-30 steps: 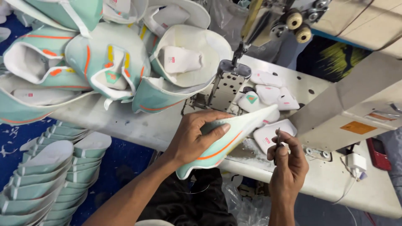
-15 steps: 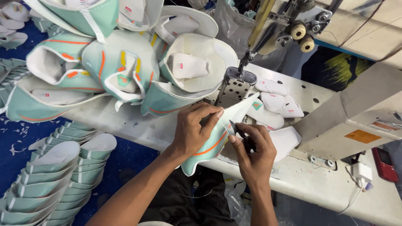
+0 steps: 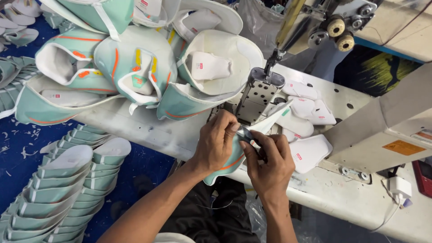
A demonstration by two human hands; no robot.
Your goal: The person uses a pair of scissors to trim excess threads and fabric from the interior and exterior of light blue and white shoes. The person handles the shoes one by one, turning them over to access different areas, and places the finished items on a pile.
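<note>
1. White and scuffed, the worktop [image 3: 148, 130] runs from the far left to the near right, above a blue floor [image 3: 18, 148] speckled with scraps.
2. At the near left, stacks of mint-and-white cut pieces [image 3: 58, 189] stand on the floor; on the far left of the worktop lies a heap of mint shoe uppers [image 3: 135, 63] with orange trim and white lining.
3. The left hand [image 3: 218, 146] is curled around a mint shoe upper [image 3: 225, 162], grasping it from the left at the near edge of the worktop, with the upper's white point rising toward the sewing post.
4. The right hand [image 3: 270, 164] is closed, its fingertips pinching a small dark tool [image 3: 246, 133] against the upper; what kind of tool it is cannot be told.
5. Just beyond the hands stands the perforated metal post [image 3: 258, 92] of a sewing machine [image 3: 387, 121], whose grey arm fills the right side.
6. White tongue pieces [image 3: 308, 153] lie between the post and the machine arm.
7. Half a second ago the hands were already joined on the upper; a second ago the right hand sat apart, nearer and to the right of the upper.
</note>
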